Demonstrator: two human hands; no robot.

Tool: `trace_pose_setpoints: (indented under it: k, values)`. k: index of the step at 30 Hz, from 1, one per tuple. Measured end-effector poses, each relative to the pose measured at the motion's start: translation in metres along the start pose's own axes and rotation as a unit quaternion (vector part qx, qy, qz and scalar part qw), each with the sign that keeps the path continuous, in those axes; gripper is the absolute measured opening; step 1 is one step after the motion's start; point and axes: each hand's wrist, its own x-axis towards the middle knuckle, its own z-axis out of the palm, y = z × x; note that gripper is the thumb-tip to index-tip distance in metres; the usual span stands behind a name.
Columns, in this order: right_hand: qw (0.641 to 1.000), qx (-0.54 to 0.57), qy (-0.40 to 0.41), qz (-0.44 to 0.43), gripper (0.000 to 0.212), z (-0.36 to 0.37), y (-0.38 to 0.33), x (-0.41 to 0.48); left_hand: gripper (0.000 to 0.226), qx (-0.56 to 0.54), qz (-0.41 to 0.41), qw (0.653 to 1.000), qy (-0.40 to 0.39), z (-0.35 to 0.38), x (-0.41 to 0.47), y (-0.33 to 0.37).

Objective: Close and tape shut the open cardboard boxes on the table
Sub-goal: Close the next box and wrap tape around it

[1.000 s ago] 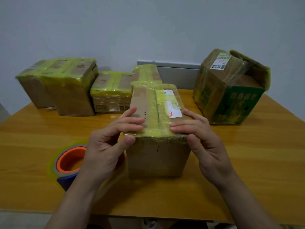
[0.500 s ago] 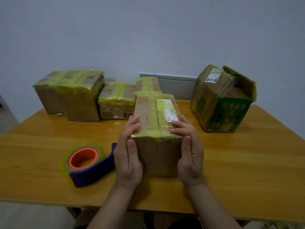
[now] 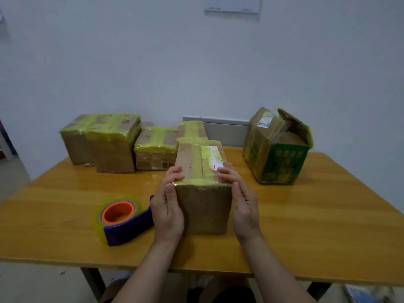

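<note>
Right there at the near middle of the wooden table (image 3: 317,215) stands the front box (image 3: 203,193), its flaps down and yellow tape running along the top seam. The left hand (image 3: 167,206) grips its near left corner, fingers curled over the top edge and thumb on the front face. The right hand (image 3: 243,202) holds the near right corner the same way. A white label (image 3: 215,162) on the lid carries a red mark; its print is too blurred to read.

Just left of the left hand lies the tape dispenser (image 3: 122,217), blue with an orange core. At the far right sits the open box (image 3: 277,154), one flap raised, its green side printed with pale characters I cannot make out, and a shipping sticker (image 3: 265,121) with a dark code square on top. Taped boxes (image 3: 109,143) line the far left.
</note>
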Motion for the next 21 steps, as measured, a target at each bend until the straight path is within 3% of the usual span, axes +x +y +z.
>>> trace_pose_setpoints:
  k: [5,8,13,16,19,21]
  values:
    - [0.997,0.032,0.062,0.021,0.033,0.018,0.005,-0.004,0.041,0.038,-0.001,0.999,0.021,0.001,0.0,-0.005]
    - [0.998,0.013,0.058,0.028,0.031,0.018,0.005,-0.003,0.037,0.089,0.007,0.996,0.028,0.001,0.002,-0.005]
    - [0.992,-0.122,-0.038,-0.021,0.019,-0.009,-0.009,0.007,0.028,0.183,0.036,0.981,-0.05,-0.025,0.018,0.007]
    - [0.968,-0.234,-0.074,-0.053,0.027,-0.012,-0.018,0.016,0.029,0.26,0.096,0.953,-0.126,-0.033,0.038,0.013]
    - [0.966,-0.237,-0.082,-0.067,0.023,-0.004,-0.016,0.019,0.028,0.225,0.108,0.947,-0.202,-0.029,0.044,0.015]
    - [0.971,-0.219,-0.075,-0.053,0.02,0.0,-0.015,0.018,0.024,0.2,0.094,0.955,-0.2,-0.025,0.04,0.016]
